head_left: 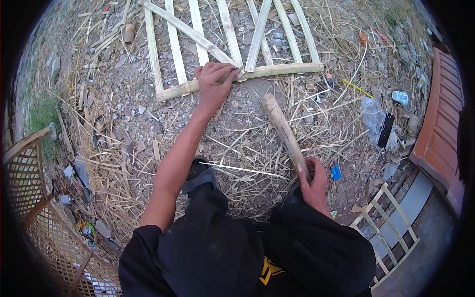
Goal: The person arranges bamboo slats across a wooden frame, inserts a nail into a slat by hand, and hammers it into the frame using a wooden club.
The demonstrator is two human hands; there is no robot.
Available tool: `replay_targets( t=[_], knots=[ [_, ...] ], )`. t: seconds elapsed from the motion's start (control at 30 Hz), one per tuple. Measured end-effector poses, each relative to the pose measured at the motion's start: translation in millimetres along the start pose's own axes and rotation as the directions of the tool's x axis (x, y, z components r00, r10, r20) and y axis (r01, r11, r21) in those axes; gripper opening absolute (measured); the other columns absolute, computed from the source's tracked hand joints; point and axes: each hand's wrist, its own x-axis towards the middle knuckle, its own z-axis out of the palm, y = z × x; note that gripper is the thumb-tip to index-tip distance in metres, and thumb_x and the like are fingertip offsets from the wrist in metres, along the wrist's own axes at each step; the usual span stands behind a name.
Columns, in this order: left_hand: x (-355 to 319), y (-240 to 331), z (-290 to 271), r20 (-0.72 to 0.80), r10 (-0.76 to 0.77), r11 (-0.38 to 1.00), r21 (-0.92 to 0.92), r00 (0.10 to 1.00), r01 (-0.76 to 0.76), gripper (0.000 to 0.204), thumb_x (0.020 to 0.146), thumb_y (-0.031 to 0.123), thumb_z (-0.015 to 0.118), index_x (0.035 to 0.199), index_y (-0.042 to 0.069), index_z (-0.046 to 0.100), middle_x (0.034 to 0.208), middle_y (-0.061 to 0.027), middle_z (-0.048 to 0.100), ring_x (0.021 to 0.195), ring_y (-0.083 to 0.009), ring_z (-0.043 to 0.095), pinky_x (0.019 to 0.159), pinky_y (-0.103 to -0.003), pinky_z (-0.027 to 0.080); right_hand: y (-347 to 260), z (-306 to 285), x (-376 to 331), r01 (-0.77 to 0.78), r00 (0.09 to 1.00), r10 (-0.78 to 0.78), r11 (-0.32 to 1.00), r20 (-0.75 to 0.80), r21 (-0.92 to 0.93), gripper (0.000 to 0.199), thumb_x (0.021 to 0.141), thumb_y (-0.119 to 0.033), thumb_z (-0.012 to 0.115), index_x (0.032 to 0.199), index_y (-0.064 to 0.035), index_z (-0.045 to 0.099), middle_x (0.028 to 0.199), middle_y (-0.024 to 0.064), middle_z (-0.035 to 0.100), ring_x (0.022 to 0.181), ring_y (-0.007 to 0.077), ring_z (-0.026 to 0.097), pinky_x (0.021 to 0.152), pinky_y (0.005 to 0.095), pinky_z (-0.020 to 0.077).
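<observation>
A frame of pale split-bamboo slats [174, 47] lies on the ground ahead, with a thicker curved bamboo rail [277, 70] along its near edge. Two diagonal slats meet that rail near its middle. My left hand [213, 84] is closed at the lower end of the left diagonal slat [195, 37], thumb and fingers pinching a small dark nail-like piece over the joint; most of it is hidden. Low on the right, my right hand [315, 184] is wrapped round the near end of a thick wooden stick [283, 129]. The stick's far end points toward the rail, apart from it.
Dry straw and bamboo shavings [247, 148] litter the stony ground. A woven lattice panel [54, 237] stands at the left. At the right are a reddish-brown metal panel [438, 119], a small slatted frame [388, 230], a clear plastic bag [372, 115] and a blue scrap [336, 171].
</observation>
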Motion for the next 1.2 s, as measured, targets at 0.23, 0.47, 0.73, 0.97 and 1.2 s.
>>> replay_targets(
  t=[0.23,0.47,0.73,0.97,1.2],
  knots=[
    [0,0,1,-0.002,0.043,0.999,0.020,0.999,-0.043,0.013,0.083,0.012,0.083,0.094,0.006,0.080,0.095,-0.0018,0.077,0.090,-0.0163,0.066,0.093,-0.036,0.033,14,8,-10,0.096,0.995,-0.087,0.978,0.055,-0.186,0.061,0.093,-0.034,0.074,0.139,0.0007,0.052,0.119,0.0220,0.063,0.113,0.0383,0.058,0.100,0.0491,0.0418],
    [-1,1,0,-0.004,0.050,0.999,0.020,0.999,-0.050,0.012,0.083,0.012,0.083,0.094,0.007,0.080,0.095,-0.0015,0.077,0.090,-0.0159,0.066,0.092,-0.036,0.033,16,9,-10,0.079,0.995,-0.063,0.974,0.081,-0.212,0.063,0.092,-0.034,0.074,0.139,0.0016,0.053,0.121,0.0234,0.062,0.113,0.0398,0.058,0.101,0.0491,0.0411],
    [-3,-4,2,-0.041,0.118,0.992,0.040,0.992,-0.117,0.011,0.082,0.014,0.083,0.092,0.009,0.079,0.092,0.0016,0.076,0.092,-0.0156,0.065,0.092,-0.037,0.031,13,10,-9,0.072,0.997,-0.058,0.956,0.055,-0.286,0.057,0.091,-0.032,0.076,0.130,0.0036,0.056,0.113,0.0253,0.063,0.108,0.0429,0.059,0.092,0.0502,0.0466],
    [-4,-2,5,-0.044,0.205,0.973,0.113,0.978,-0.199,0.014,0.083,0.015,0.082,0.096,0.011,0.078,0.097,0.0035,0.076,0.091,-0.0150,0.065,0.091,-0.037,0.031,19,7,-15,0.046,0.996,-0.007,0.899,0.092,-0.435,0.052,0.090,-0.032,0.077,0.120,0.0048,0.057,0.097,0.0266,0.064,0.099,0.0464,0.060,0.087,0.0521,0.0482],
    [-9,-10,10,-0.036,0.283,0.950,0.147,0.958,-0.275,0.016,0.084,0.018,0.081,0.099,0.015,0.076,0.102,0.0064,0.075,0.091,-0.0140,0.064,0.093,-0.039,0.031,-24,-11,-3,0.019,0.984,0.021,0.975,0.175,-0.219,0.053,0.092,-0.030,0.075,0.127,0.0026,0.052,0.093,0.0318,0.068,0.086,0.0516,0.068,0.073,0.0543,0.0537]
  ],
)
